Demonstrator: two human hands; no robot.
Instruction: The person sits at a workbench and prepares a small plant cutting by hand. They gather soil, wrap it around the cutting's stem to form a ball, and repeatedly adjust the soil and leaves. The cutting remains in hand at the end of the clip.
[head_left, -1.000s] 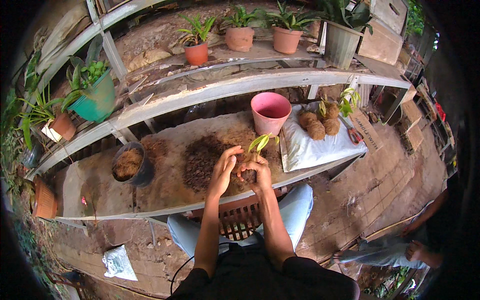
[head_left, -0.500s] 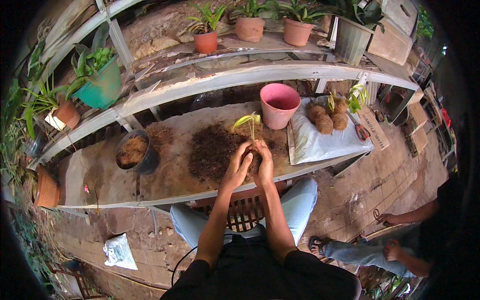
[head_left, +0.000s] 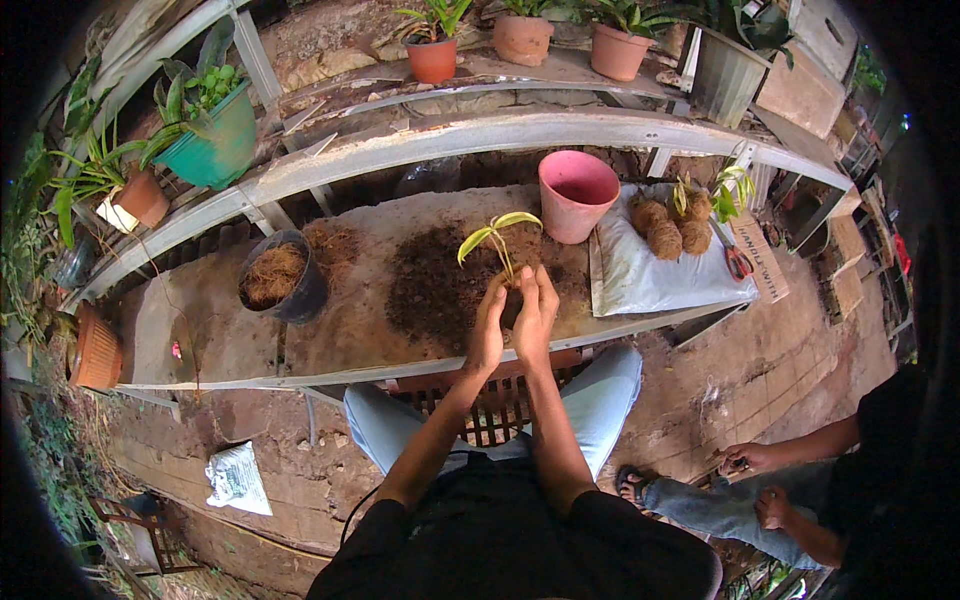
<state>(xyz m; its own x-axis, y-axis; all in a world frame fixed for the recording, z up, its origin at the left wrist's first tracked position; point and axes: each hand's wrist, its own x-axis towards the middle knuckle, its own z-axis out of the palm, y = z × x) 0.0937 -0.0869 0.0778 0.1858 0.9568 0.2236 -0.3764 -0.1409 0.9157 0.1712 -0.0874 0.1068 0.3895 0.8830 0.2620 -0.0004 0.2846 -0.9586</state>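
My left hand [head_left: 487,328] and my right hand [head_left: 535,315] are cupped together around the dark soil ball [head_left: 512,308] of a seedling. The seedling [head_left: 504,256] rises from between my fingertips, with a thin stem and long yellow-green leaves. Most of the soil ball is hidden by my palms and fingers. Beneath and beyond my hands, loose dark soil [head_left: 425,290] is spread over the bench [head_left: 350,350]. A pink pot [head_left: 575,215] stands just beyond my right hand.
Right of the pot, a white bag [head_left: 650,290] bears several brown fibre-wrapped balls [head_left: 664,238] and scissors [head_left: 738,262]. A black pot of coconut fibre [head_left: 272,277] tilts at left. Potted plants [head_left: 432,60] line the rear shelf. Another person's hand [head_left: 750,458] shows at lower right.
The seedling has turned in my hands, so its leaves now spread to both sides. My hands stay cupped around its soil ball. The view has shifted slightly.
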